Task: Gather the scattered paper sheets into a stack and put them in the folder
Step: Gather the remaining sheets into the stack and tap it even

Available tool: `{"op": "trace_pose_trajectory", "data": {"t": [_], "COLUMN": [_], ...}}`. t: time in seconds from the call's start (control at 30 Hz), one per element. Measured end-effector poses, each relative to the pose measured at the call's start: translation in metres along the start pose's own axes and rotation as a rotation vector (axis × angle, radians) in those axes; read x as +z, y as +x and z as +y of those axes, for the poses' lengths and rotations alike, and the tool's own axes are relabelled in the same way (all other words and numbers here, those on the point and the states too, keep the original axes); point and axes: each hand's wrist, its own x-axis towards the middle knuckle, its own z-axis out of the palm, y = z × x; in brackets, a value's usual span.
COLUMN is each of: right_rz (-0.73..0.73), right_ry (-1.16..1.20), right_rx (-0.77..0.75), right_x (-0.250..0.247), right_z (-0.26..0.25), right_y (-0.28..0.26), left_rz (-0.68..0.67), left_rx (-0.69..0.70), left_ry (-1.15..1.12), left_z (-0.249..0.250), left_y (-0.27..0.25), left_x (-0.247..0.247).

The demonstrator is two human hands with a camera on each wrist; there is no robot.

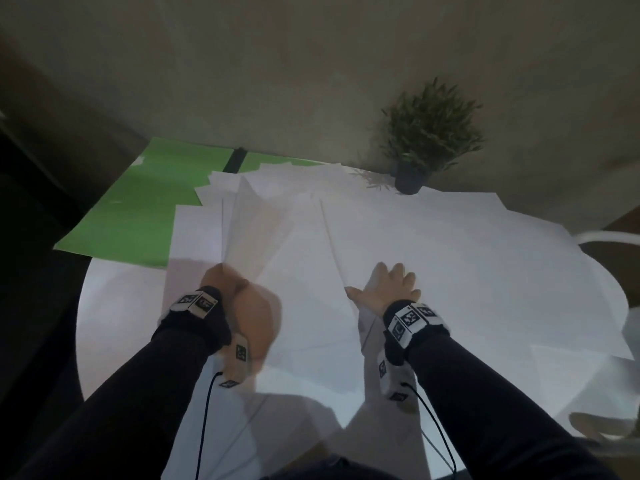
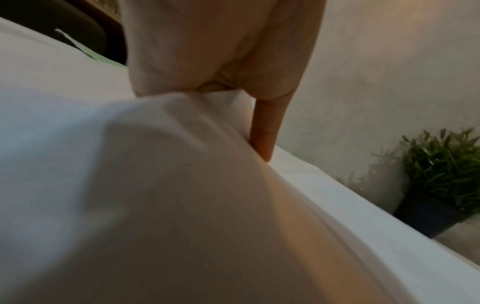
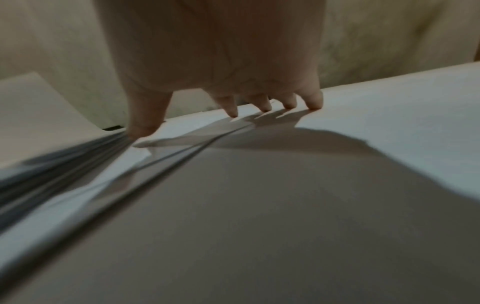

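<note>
Several white paper sheets (image 1: 450, 254) lie overlapping across a round white table (image 1: 114, 323). A green folder (image 1: 138, 209) lies open at the back left, partly under the sheets. My left hand (image 1: 221, 282) grips the near edge of a lifted, blurred bunch of sheets (image 1: 249, 230). In the left wrist view that paper (image 2: 155, 185) bulges under the palm, one finger (image 2: 262, 133) runs straight down behind it, and the thumb is hidden. My right hand (image 1: 388, 285) lies flat with its fingers spread. Its fingertips (image 3: 265, 108) press on the sheets (image 3: 389, 113), beside a raised paper edge.
A small potted plant (image 1: 426, 133) in a dark pot stands at the back of the table against the wall, right of the folder; it also shows in the left wrist view (image 2: 441, 174). A pale curved chair part (image 1: 606, 237) sits beyond the table's right edge.
</note>
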Motion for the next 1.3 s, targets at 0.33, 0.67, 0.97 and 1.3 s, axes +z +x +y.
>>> {"op": "trace_pose_trajectory", "data": {"t": [0.33,0.67,0.97,1.3], "right_rz": [-0.036,0.049,0.190,0.121], "right_ry": [0.042,0.062,0.643,0.271], "right_rx": [0.162,0.044,-0.218,0.087], "right_x": [-0.027,-0.024,-0.016,-0.027], "right_z": [0.038,0.018,-0.010,-0.005], "right_y": [0.034,0.013,-0.007,0.005], "left_rz": [-0.076,-0.197,-0.170,-0.132], "left_rx": [-0.096,-0.074,-0.112,-0.167], "left_ry": [-0.232,-0.213,-0.319,-0.442], "left_z": [-0.002,0.008,0.002,-0.002], "left_y": [0.002,0.005,-0.001,-0.006], "left_x": [-0.008,0.019,0.013,0.012]}}
